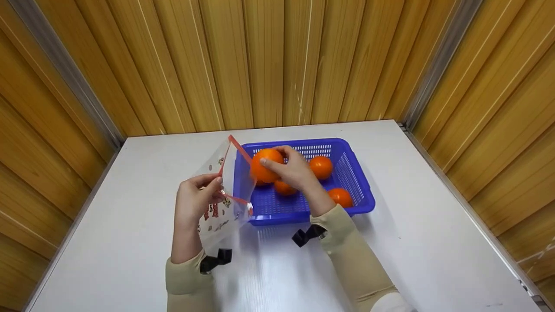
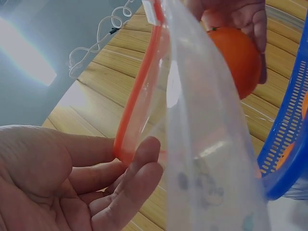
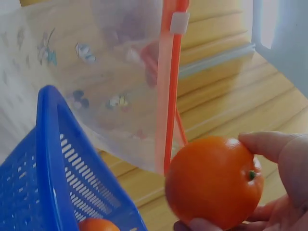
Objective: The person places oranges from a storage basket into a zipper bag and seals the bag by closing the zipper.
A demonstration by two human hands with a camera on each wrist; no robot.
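Observation:
My left hand [image 1: 197, 197] pinches the red-edged rim of a clear zip bag [image 1: 225, 219] printed with small cartoon figures, and the bag's mouth gapes toward the right. In my right hand [image 1: 297, 169] is an orange [image 1: 265, 166], gripped between thumb and fingers. It is right at the bag's mouth, over the left part of the blue basket [image 1: 364, 197]. The right wrist view shows the orange's green stem end [image 3: 252, 175] and the bag's white slider [image 3: 179, 22] on the red zip. Several more oranges lie in the basket, one [image 1: 321, 167] behind the right hand.
The basket stands on a white table [image 1: 433, 242], its left side partly behind the bag. Wood-patterned panels [image 1: 264, 65] wall in the back and both sides. Another orange [image 1: 341, 197] lies near the basket's front right corner.

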